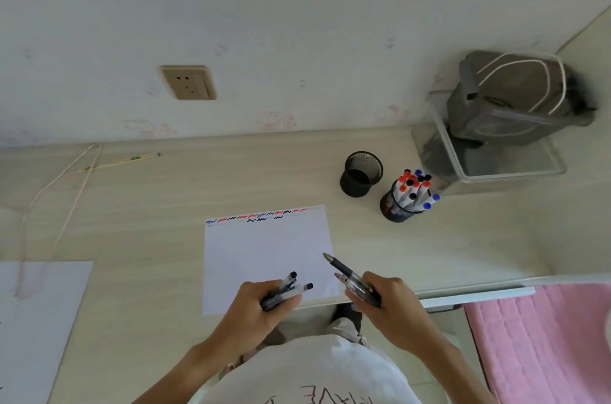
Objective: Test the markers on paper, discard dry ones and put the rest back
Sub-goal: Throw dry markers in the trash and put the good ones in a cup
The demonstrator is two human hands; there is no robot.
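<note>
Scribbles in red, blue and black line the top edge of the paper (267, 258), so many markers look tested. The left hand (261, 304) grips a bundle of capped markers (291, 288); the right hand (386, 301) holds an uncapped marker (344, 269) over the sheet. The full cup (401, 205) and empty mesh cup (360, 175) stand beyond.

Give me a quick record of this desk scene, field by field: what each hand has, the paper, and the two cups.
left hand: grips a bundle of capped black markers
right hand: holds an uncapped black pen, tip over the paper
paper: red, blue and black squiggles along its far edge
mesh cup: looks empty
marker cup: full of red, blue and black capped markers
desk: light wood
</note>
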